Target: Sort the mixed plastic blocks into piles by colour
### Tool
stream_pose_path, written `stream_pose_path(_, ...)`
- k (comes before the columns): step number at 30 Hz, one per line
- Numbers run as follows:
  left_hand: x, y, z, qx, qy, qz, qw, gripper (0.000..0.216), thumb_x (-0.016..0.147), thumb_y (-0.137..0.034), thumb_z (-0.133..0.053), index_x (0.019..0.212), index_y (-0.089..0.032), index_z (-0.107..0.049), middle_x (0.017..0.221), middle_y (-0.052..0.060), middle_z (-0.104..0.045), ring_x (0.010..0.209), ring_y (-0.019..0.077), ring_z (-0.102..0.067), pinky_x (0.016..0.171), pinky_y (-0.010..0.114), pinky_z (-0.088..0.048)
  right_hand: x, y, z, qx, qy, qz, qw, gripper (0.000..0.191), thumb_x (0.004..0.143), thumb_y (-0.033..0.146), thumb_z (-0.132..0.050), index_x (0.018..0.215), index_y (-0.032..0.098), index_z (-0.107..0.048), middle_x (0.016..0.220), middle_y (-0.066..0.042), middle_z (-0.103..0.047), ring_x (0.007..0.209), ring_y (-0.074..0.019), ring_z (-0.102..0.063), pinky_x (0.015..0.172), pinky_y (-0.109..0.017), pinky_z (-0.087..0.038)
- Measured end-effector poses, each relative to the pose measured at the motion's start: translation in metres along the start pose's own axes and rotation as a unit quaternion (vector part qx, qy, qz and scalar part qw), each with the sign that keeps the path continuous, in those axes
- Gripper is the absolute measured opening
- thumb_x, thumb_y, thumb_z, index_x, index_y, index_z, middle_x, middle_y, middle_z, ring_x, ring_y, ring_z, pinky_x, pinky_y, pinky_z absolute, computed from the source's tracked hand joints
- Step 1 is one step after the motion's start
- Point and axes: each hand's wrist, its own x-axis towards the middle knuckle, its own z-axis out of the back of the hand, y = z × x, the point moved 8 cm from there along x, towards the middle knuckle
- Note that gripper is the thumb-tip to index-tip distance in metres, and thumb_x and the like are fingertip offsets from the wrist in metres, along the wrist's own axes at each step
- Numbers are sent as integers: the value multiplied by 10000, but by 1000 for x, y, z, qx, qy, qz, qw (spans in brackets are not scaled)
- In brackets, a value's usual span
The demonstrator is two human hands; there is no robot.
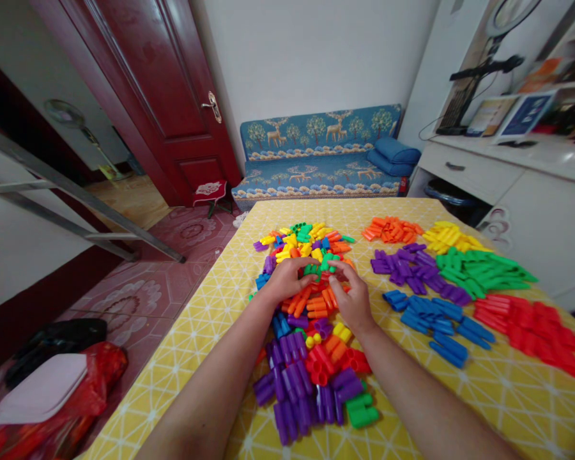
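A mixed heap of plastic tube-shaped building pieces covers the middle of the table, with purple pieces (292,380) nearest me and yellow pieces (303,237) towards the back. My left hand (287,280) reaches into the heap, thumb and forefinger curled round a green building piece (311,270). Just right of it, my right hand (353,299) has its thumb and fingertips bent about another green piece (328,260). Orange pieces (317,308) lie right below both hands. The fingers partly hide what they grip.
Single-colour piles lie on the right: orange (391,230), yellow (453,238), purple (407,268), green (482,271), blue (434,316) and red (531,326). A yellow patterned cloth (196,332) covers the table. Behind stand a blue sofa (311,172) and a white cabinet (489,185).
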Motion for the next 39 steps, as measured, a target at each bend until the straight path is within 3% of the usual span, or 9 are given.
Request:
stream_pose_path(6,-1,-2,0,-6,3,-12,1000,345,797,-244,-627,1138,-201,-660,1081,48,-716,962,204,-664,859,298,-506,0,-1,-1,3,6,-25,1000,244,837,363,-604,1031,215,-591,974,-42,-656,871,-185,-616,790,-323,-487)
stream_pose_path(11,-1,-1,0,-2,4,-8,1000,348,788,-245,-638,1134,-219,-664,1117,41,-708,1001,206,-661,886,302,-505,1,-6,0,-11,-20,-24,999,144,808,301,-624,906,208,-574,816,-9,-628,731,-159,-599,695,-286,-481)
stream_pose_path(18,0,0,-1,4,6,-7,1000,355,792,-253,-636,1144,-225,-661,1133,37,-702,1013,213,-659,891,316,-508,1,-8,0,23,-23,-49,998,182,820,291,-598,977,209,-553,797,-2,-609,705,-151,-590,666,-272,-478)
stream_pose_path(25,0,-2,1,6,2,-9,1000,350,785,-237,-639,1134,-218,-664,1133,40,-702,1014,211,-658,896,312,-507,-2,-5,5,-10,-50,-49,998,267,777,345,-667,716,210,-444,612,63,-445,541,-95,-454,539,-229,-382)
stream_pose_path(29,0,-1,0,-3,5,-12,1000,351,793,-237,-634,1143,-219,-660,1135,43,-701,1028,210,-655,912,315,-500,-2,-10,10,16,-78,-68,994,234,762,322,-664,831,218,-467,665,49,-523,569,-115,-518,548,-238,-420)
stream_pose_path(34,0,1,-1,-7,4,-9,1000,357,791,-237,-632,1148,-219,-657,1115,40,-707,1018,207,-656,914,314,-499,3,-11,8,80,-59,-87,991,338,772,306,-645,1064,198,-512,767,-7,-651,664,-164,-624,618,-281,-496)
stream_pose_path(39,0,-1,0,-7,6,-8,1000,347,796,-251,-632,1139,-212,-662,1118,49,-705,1021,214,-654,916,318,-497,4,-16,6,106,-55,-110,987,259,776,325,-634,988,182,-591,874,-62,-683,748,-194,-658,671,-318,-534)
